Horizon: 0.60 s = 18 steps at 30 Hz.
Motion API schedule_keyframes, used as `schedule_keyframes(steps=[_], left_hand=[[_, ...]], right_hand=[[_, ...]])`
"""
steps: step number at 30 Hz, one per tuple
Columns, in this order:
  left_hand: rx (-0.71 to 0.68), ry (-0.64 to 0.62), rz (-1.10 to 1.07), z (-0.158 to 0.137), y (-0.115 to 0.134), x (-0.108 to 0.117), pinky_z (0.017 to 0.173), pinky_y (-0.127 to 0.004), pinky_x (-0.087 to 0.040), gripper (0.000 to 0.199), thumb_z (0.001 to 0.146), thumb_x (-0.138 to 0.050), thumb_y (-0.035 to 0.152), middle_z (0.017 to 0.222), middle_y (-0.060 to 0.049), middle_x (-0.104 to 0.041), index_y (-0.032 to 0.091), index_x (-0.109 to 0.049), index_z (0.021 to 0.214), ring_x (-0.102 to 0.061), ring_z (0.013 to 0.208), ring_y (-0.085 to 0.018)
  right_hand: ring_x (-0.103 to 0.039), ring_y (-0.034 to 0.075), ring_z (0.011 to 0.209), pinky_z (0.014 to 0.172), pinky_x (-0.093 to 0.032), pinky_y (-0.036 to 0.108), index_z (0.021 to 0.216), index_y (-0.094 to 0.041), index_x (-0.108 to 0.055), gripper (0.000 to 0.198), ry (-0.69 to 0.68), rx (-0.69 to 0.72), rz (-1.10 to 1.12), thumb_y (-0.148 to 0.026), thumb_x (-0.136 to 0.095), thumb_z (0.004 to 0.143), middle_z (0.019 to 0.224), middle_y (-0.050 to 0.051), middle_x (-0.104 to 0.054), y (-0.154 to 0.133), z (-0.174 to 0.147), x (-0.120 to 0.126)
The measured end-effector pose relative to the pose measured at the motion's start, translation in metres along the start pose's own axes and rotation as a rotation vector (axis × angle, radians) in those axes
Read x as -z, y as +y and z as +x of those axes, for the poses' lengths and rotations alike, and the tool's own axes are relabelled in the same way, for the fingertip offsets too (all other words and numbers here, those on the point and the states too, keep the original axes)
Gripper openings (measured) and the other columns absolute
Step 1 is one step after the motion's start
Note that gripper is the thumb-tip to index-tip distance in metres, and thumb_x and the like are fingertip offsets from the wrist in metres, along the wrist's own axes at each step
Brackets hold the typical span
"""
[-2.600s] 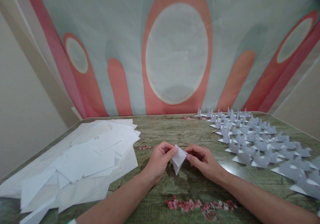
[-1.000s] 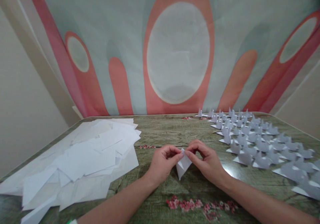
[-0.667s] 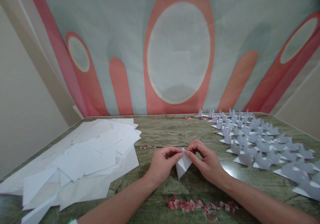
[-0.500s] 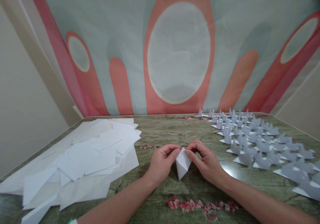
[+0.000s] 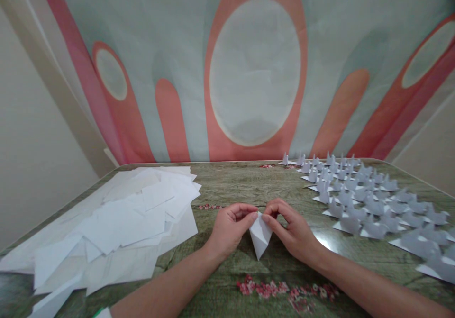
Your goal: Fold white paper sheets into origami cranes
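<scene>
A small piece of folded white paper [image 5: 261, 237], kite-shaped with its point toward me, is held up between both hands over the middle of the table. My left hand [image 5: 232, 225] pinches its upper left edge between thumb and forefinger. On the other side, my right hand [image 5: 287, 222] pinches the upper right edge, its remaining fingers curled. The two thumbs lie close together near the top of the fold. The back of the paper is hidden.
Loose white sheets [image 5: 121, 218] spread in a heap on the left. Rows of folded paper cranes [image 5: 373, 206] cover the right of the wood-patterned table [image 5: 241, 180]. Pink flower prints [image 5: 270, 289] mark its surface. A patterned backdrop [image 5: 195, 33] hangs behind the far edge.
The lower tip of the folded paper has shifted slightly right and toward me. Both hands keep their pinch almost in place.
</scene>
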<state>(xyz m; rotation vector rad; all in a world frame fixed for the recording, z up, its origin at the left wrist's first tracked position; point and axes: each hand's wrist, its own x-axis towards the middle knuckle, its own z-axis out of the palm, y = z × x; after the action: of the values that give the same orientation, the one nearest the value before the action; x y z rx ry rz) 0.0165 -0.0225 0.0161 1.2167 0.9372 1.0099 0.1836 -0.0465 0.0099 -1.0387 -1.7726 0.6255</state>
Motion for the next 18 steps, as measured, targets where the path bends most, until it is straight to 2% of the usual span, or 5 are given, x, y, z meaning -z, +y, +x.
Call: schedule_keyframes(steps=[8,18], left_hand=[[0.028,-0.006,0.041,-0.003,0.007,-0.002,0.062,-0.024,-0.045,0.029,0.065,-0.072,0.028,0.074,-0.007,-0.070,0.012,-0.064,0.088,-0.062,0.063,-0.015],[0.041,-0.134,0.141,-0.001,0.012,0.004,0.059,-0.023,-0.043,0.030,0.067,-0.068,0.027,0.074,-0.008,-0.069,0.012,-0.063,0.093,-0.061,0.062,-0.015]], right_hand=[[-0.048,0.016,0.075,0.066,-0.040,0.027,0.078,-0.020,-0.052,0.013,-0.042,0.023,-0.029,-0.025,-0.045,0.088,0.077,0.003,-0.050,-0.001,-0.001,0.001],[-0.049,0.015,0.073,0.067,-0.041,0.028,0.078,-0.020,-0.052,0.011,-0.096,0.056,-0.057,-0.024,-0.046,0.087,0.079,0.003,-0.051,0.005,-0.001,0.003]])
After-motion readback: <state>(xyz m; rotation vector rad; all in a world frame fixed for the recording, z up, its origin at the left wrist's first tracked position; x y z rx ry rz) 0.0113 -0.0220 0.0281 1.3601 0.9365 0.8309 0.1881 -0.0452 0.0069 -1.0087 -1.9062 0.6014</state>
